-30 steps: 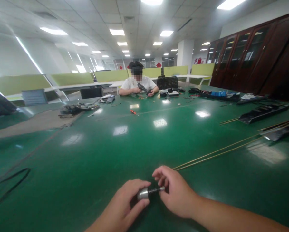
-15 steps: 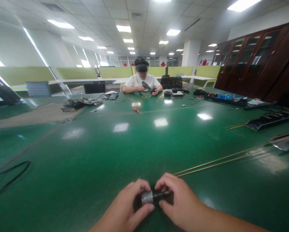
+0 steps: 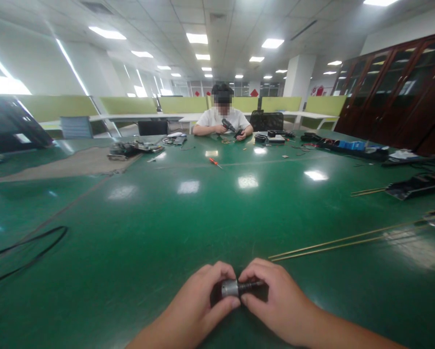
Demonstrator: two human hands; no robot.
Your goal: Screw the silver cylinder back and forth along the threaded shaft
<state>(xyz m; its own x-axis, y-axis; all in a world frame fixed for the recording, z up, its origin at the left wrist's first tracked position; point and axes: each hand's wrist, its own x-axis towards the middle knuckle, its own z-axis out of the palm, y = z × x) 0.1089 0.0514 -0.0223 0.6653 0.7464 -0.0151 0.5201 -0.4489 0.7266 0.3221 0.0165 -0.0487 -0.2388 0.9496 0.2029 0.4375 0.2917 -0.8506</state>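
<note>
A small metal part (image 3: 230, 288) with a silver cylinder and a dark, ribbed shaft lies level between my hands, low over the green table (image 3: 159, 232). My left hand (image 3: 210, 295) grips the silver cylinder between thumb and fingers at its left side. Around the dark shaft on the right, my right hand (image 3: 271, 291) has its thumb and fingers curled, with the fingertips close to the ribbed section. The shaft's thin tip points right, into the hollow of my right hand.
Thin brass rods (image 3: 333, 242) stretch to the right. A black cable loop (image 3: 31, 252) lies at the left. Farther off are a red screwdriver (image 3: 214, 162), a heap of parts (image 3: 130, 149) and a seated person (image 3: 222, 116) holding a dark tool.
The view has shifted, so the room and table items sit farther right. My right fingertips have closed in on the ribbed shaft, nearer my left hand.
</note>
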